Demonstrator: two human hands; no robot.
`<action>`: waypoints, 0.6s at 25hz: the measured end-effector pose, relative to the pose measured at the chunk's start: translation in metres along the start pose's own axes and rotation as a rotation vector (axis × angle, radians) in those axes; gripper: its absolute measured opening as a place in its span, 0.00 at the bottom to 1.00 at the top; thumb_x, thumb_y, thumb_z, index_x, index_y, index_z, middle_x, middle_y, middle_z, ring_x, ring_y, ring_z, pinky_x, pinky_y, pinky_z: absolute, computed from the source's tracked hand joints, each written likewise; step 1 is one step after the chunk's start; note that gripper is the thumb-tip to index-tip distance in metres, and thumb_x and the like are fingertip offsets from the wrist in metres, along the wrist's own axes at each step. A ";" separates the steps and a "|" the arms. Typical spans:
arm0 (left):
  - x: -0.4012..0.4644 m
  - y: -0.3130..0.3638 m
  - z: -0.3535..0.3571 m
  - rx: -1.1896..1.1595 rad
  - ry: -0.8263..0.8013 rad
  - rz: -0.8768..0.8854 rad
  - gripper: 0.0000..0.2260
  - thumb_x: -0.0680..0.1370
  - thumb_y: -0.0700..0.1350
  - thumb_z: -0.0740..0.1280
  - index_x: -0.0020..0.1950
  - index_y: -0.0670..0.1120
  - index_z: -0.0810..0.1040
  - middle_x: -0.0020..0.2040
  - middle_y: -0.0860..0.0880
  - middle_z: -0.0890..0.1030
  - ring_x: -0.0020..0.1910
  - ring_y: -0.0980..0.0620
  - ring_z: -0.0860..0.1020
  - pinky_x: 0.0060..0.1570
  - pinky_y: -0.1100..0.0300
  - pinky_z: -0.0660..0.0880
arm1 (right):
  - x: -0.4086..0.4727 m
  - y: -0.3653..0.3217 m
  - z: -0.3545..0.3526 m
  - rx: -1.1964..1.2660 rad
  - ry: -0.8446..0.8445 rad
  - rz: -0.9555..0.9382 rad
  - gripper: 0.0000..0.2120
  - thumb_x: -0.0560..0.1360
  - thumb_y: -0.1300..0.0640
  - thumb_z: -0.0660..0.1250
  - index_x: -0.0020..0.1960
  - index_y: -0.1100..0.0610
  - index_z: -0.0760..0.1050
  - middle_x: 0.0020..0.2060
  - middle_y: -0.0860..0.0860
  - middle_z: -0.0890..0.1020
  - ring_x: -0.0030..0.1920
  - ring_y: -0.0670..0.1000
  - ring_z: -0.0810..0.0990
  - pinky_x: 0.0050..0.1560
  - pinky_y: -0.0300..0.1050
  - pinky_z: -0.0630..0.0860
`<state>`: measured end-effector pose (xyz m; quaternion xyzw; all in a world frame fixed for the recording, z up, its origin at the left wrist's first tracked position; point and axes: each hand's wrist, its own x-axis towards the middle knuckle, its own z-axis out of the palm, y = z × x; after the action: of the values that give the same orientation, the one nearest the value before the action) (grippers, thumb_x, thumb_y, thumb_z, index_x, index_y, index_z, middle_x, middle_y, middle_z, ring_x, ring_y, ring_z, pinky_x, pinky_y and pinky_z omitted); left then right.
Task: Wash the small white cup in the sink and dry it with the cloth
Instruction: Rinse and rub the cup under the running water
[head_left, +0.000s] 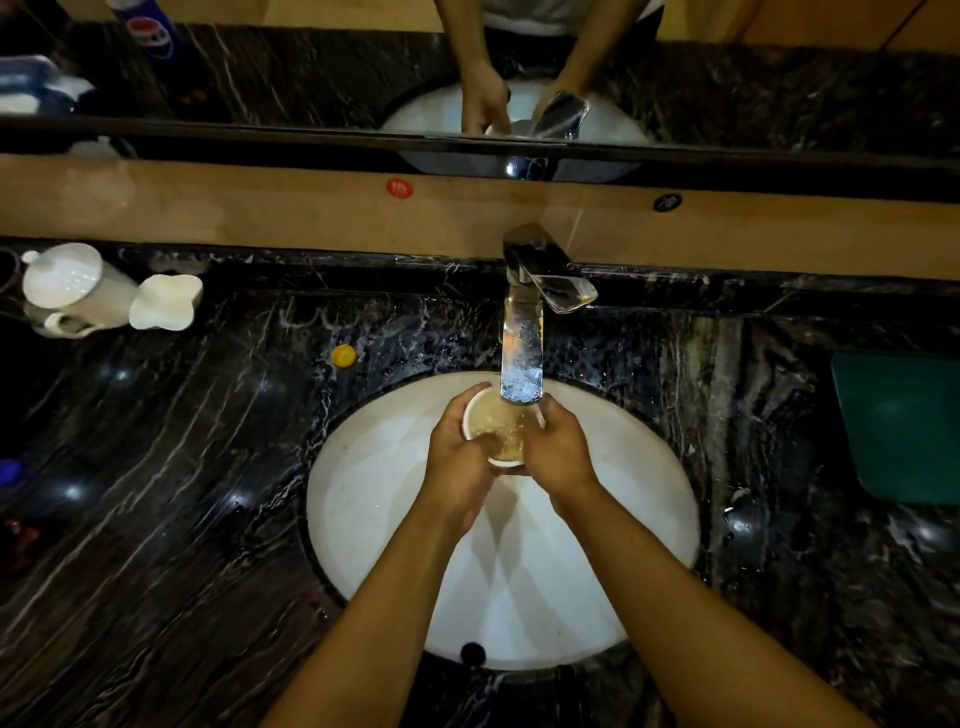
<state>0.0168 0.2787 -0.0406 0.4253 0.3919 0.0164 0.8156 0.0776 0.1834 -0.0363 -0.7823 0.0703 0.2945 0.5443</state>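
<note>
The small white cup (480, 415) is held over the white sink (374, 493), right under the chrome faucet (524, 332). Water runs from the spout into the cup, which is full of bubbling water. My left hand (460, 457) wraps the cup's left side and bottom. My right hand (558, 449) presses against its right side, fingers curled at the rim. A green cloth (904, 426) lies flat on the counter at the far right, apart from both hands.
Dark marble counter (182, 493) surrounds the sink. A white teapot (78, 286) and its white lid piece (166, 301) stand at the back left, a yellow bottle cap (344, 355) nearer the faucet. A mirror (311, 78) runs along the back wall.
</note>
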 end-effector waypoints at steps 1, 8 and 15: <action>0.001 -0.001 -0.001 0.032 0.040 0.024 0.28 0.68 0.28 0.65 0.63 0.49 0.82 0.59 0.40 0.84 0.57 0.36 0.83 0.45 0.41 0.84 | -0.001 0.000 0.002 -0.055 -0.005 -0.025 0.11 0.80 0.61 0.60 0.59 0.52 0.77 0.52 0.53 0.84 0.53 0.57 0.83 0.55 0.58 0.82; 0.007 0.000 0.001 0.200 0.234 0.123 0.15 0.79 0.32 0.63 0.57 0.47 0.85 0.55 0.40 0.86 0.55 0.36 0.84 0.55 0.35 0.82 | -0.011 0.018 0.009 0.014 -0.132 -0.079 0.21 0.79 0.67 0.62 0.69 0.52 0.73 0.58 0.51 0.82 0.58 0.53 0.82 0.57 0.50 0.82; -0.004 -0.009 -0.002 0.141 0.024 -0.004 0.23 0.75 0.28 0.66 0.59 0.53 0.83 0.58 0.43 0.85 0.58 0.39 0.83 0.49 0.44 0.84 | -0.004 0.011 -0.003 -0.080 0.054 -0.036 0.10 0.77 0.62 0.65 0.53 0.49 0.79 0.46 0.46 0.84 0.49 0.51 0.83 0.45 0.40 0.78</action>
<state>0.0101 0.2727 -0.0444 0.4808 0.4029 -0.0078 0.7787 0.0706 0.1756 -0.0423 -0.8122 0.0592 0.2663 0.5157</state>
